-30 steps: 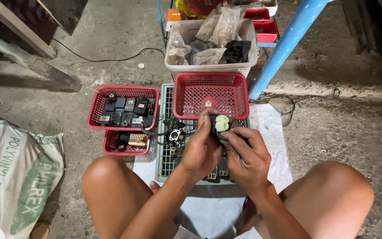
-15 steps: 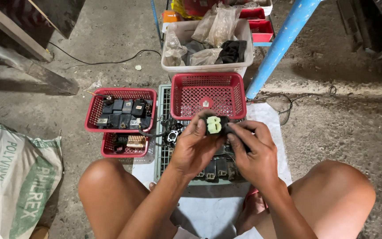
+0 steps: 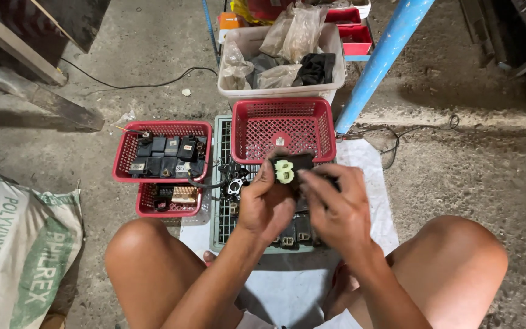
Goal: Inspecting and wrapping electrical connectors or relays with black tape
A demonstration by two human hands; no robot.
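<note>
Hands meet over the grey tray point(image 3: 220, 183): our left hand point(image 3: 266, 207) pinches a small black box point(image 3: 293, 166) with a pale green plug face, thumb and fingers pressed on its sides, while our right hand point(image 3: 336, 210) closes on its right end. We judge it best to keep the plug face turned up for checking. Just beyond the grip sits 1 empty red basket point(image 3: 284, 128); left of it, 1 red basket of black parts point(image 3: 162, 152).

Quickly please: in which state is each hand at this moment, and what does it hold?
Left hand: closed on the small black box-shaped electrical part with a pale green connector face.
Right hand: fingers curled at the same part's right side; a firm grip cannot be told.
</note>
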